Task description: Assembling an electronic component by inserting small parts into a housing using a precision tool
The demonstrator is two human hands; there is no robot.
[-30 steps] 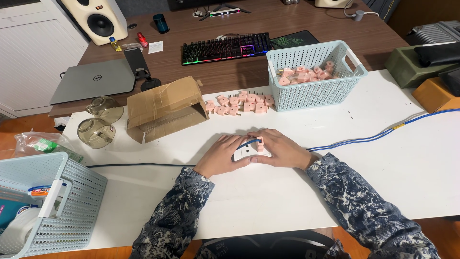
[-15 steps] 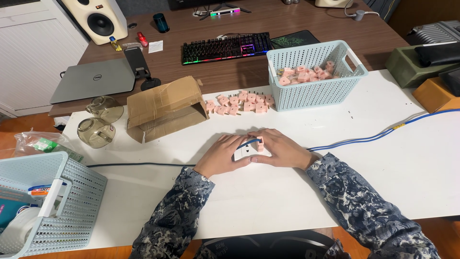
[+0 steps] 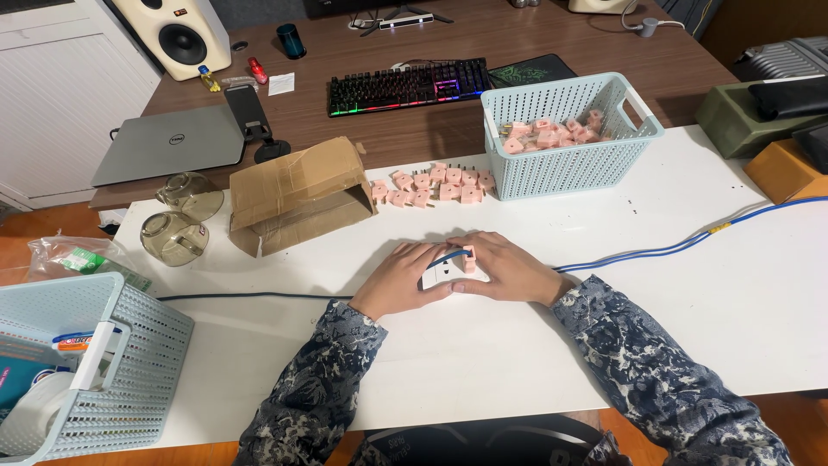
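Both of my hands rest together on the white table (image 3: 483,362) around a small white socket block (image 3: 442,274). My left hand (image 3: 398,280) grips the block from the left. My right hand (image 3: 509,267) closes on it from the right, fingers on a pink plug (image 3: 467,258) at its top. A blue cable (image 3: 690,242) runs from the block to the right. A row of pink plugs (image 3: 431,185) lies on the table beyond my hands. More pink plugs fill a light blue basket (image 3: 569,164).
A torn cardboard box (image 3: 297,194) lies left of the plug row, with two glass cups (image 3: 177,220) beside it. A second blue basket (image 3: 78,362) with packets sits at the near left. A laptop (image 3: 172,142), keyboard (image 3: 405,86) and speaker (image 3: 177,34) stand on the brown desk behind.
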